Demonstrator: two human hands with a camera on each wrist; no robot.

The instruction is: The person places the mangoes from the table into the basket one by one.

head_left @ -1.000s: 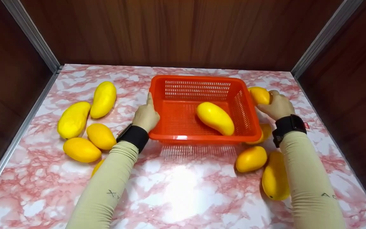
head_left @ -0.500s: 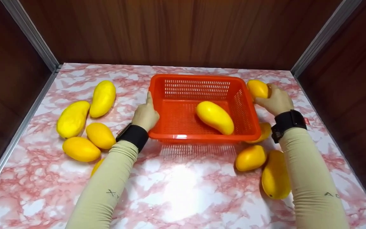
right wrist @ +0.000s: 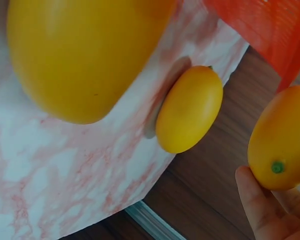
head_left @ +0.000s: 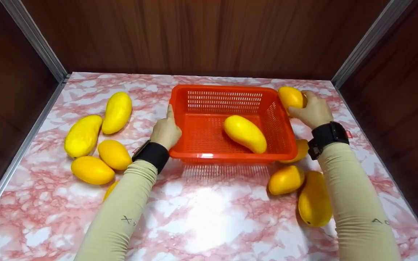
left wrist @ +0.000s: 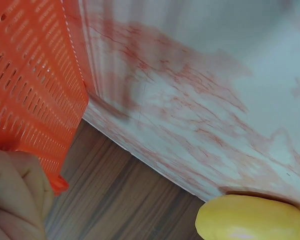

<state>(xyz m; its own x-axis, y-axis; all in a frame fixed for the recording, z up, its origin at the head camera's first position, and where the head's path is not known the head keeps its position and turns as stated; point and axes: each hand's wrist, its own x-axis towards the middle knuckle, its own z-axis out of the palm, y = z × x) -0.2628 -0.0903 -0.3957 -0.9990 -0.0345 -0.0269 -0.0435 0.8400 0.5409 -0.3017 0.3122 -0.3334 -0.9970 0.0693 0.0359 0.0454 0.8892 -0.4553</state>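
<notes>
An orange-red plastic basket (head_left: 227, 156) with slotted walls stands on the table, one yellow mango (head_left: 245, 134) lying inside it. My left hand (head_left: 166, 132) grips the basket's left rim, its index finger laid along the edge; the left wrist view shows curled fingers (left wrist: 32, 175) against the wall. In my right hand (head_left: 314, 110) is a smaller orange-yellow mango (head_left: 290, 97), held raised at the basket's far right corner. Its green stem end faces the right wrist camera, with fingertips (right wrist: 246, 182) pressed against that end. Part of this mango is cut off there.
Several mangoes (head_left: 93, 170) lie left of the basket, one partly behind the left forearm. On the right, one mango (head_left: 299, 151) sits partly under the basket rim, with two more, (head_left: 286, 180) and a larger mango (head_left: 315, 199), nearer. Brown wood-grain panels (head_left: 201, 40) enclose the pink-marbled table.
The right hand has lifted the small mango and brought it left, over the basket's right rim. The left hand and the basket have stayed in place.
</notes>
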